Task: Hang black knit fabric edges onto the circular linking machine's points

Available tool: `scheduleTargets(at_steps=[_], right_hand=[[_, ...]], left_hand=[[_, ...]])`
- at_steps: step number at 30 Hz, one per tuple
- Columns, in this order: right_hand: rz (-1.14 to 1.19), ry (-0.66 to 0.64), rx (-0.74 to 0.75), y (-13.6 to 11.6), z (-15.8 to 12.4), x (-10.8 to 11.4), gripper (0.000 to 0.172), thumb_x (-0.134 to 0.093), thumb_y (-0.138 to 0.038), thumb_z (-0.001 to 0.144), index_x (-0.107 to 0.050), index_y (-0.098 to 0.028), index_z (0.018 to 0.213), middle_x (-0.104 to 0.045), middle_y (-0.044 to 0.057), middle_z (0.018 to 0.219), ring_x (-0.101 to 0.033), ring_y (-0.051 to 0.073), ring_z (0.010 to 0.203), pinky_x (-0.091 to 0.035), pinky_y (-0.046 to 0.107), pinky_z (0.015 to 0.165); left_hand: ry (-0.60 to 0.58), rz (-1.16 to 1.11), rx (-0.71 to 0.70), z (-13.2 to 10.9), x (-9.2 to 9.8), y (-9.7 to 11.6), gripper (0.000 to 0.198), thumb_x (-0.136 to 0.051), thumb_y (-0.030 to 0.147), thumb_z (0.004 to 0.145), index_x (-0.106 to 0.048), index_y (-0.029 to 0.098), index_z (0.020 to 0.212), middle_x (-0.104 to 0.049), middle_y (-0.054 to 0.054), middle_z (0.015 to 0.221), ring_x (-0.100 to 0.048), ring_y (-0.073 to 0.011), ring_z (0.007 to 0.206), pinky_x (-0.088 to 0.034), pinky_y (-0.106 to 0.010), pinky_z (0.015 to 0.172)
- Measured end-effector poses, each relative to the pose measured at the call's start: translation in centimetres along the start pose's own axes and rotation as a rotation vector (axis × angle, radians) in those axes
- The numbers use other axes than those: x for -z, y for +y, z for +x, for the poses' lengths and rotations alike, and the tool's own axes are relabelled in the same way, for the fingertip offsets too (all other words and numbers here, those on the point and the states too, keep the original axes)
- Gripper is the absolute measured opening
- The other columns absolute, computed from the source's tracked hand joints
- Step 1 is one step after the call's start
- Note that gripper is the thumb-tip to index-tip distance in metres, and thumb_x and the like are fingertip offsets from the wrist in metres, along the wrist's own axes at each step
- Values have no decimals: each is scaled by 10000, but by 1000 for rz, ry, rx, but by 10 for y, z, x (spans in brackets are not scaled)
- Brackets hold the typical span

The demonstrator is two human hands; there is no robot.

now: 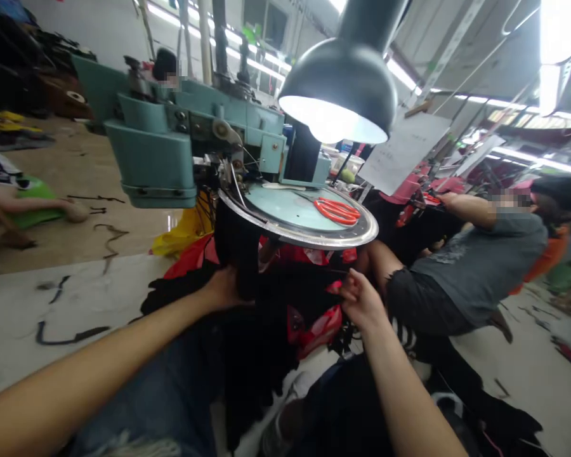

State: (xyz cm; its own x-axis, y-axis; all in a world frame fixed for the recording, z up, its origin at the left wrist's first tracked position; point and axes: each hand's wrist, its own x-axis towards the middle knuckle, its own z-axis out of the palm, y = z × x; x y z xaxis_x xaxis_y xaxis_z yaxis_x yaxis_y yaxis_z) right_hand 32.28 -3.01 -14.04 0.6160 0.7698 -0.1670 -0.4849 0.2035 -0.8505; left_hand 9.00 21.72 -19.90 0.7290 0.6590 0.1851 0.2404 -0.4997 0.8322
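The black cloth (pixel 285 289) hangs below the dial (pixel 368 230), between our hands, perhaps to keep it spread; our left hand (pixel 223 289) has its fingers hidden, our right hand (pixel 364 301) curls at the far side, and we cannot tell how firm either grip is. Scissors (pixel 337 211) lie on the dial, likely for reach, near a lit lamp (pixel 342 82); scraps (pixel 71 337) litter the floor (pixel 90 171)

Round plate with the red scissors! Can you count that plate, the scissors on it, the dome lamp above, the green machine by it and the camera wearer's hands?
Round plate: 1
Red-handled scissors: 1
Dome lamp: 1
Green machine: 1
Wearer's left hand and right hand: 2
Total: 6
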Motion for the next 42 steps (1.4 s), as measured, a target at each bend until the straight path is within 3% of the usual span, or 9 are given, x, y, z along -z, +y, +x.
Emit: scheduleTargets(at_steps=[5,11,16,20,26,28,32,38,42], right_hand=[[-139,44,-50,-60,-36,49,361,-813,-356,731,-524,-201,579,-304,-145,382,-228,19,325,-555,268,592],[-176,137,78,-122,-80,78,340,-770,-311,764,-532,-199,550,-302,-136,390,-229,18,326,-541,249,561],[-176,152,61,-45,-118,48,304,-767,-461,783,-723,-162,753,-449,-83,425,-400,72,361,-530,280,526],[-43,111,-27,51,-139,3,411,-756,-584,760,-748,-179,828,-705,52,746,-655,195,640,-575,373,667],[76,207,304,-20,-189,3,399,-663,-506,819,-731,-208,1076,-615,0,795,-604,152,708,-523,444,1014],[48,208,363,-52,-198,9,512,-665,-503,791,-701,-177,1184,-649,35,910,-631,173,789,-517,444,1037],[37,326,498,-75,-187,24,485,-610,-461,813,-698,-156,1180,-684,74,1095,-665,188,948,-459,416,1128],[18,360,603,-76,-159,48,435,-541,-416,862,-700,-141,1159,-659,110,1305,-622,224,1222,-335,419,1228],[21,257,536,-61,-152,30,456,-557,-411,857,-692,-130,1190,-639,134,1359,-595,257,1286,-291,464,1247]], left_hand=[[-575,-110,-37,-50,-37,5,390,-827,555,588,-734,228,778,-752,-44,857,-694,-245,818,-547,-291,790],[-624,-170,118,-3,9,13,386,-767,583,670,-776,244,854,-765,-53,870,-698,-269,846,-524,-275,747],[-294,44,-119,-41,-35,72,220,-628,462,838,-738,272,845,-747,-36,821,-681,-261,821,-478,-293,744],[-553,-3,-345,-112,-98,110,313,-539,473,930,-698,229,816,-727,-71,788,-666,-224,713,-465,-291,671],[-842,301,-209,-106,-117,26,569,-828,295,615,-655,251,1156,-692,-80,1249,-622,-301,1189,-435,-410,1047],[-824,493,-131,-86,-112,-6,404,-792,170,544,-684,246,926,-741,-52,1091,-642,-325,1141,-415,-457,1052],[-587,552,-25,-61,-100,-28,146,-508,287,850,-625,224,911,-726,-90,920,-688,-309,935,-483,-417,857],[-398,378,53,-73,-100,-23,374,-496,247,819,-615,251,1173,-698,-90,1157,-668,-305,1079,-494,-409,957],[-342,191,-255,-78,-142,14,470,-493,213,843,-574,202,1306,-548,-136,1440,-486,-289,1365,-328,-450,1194]])
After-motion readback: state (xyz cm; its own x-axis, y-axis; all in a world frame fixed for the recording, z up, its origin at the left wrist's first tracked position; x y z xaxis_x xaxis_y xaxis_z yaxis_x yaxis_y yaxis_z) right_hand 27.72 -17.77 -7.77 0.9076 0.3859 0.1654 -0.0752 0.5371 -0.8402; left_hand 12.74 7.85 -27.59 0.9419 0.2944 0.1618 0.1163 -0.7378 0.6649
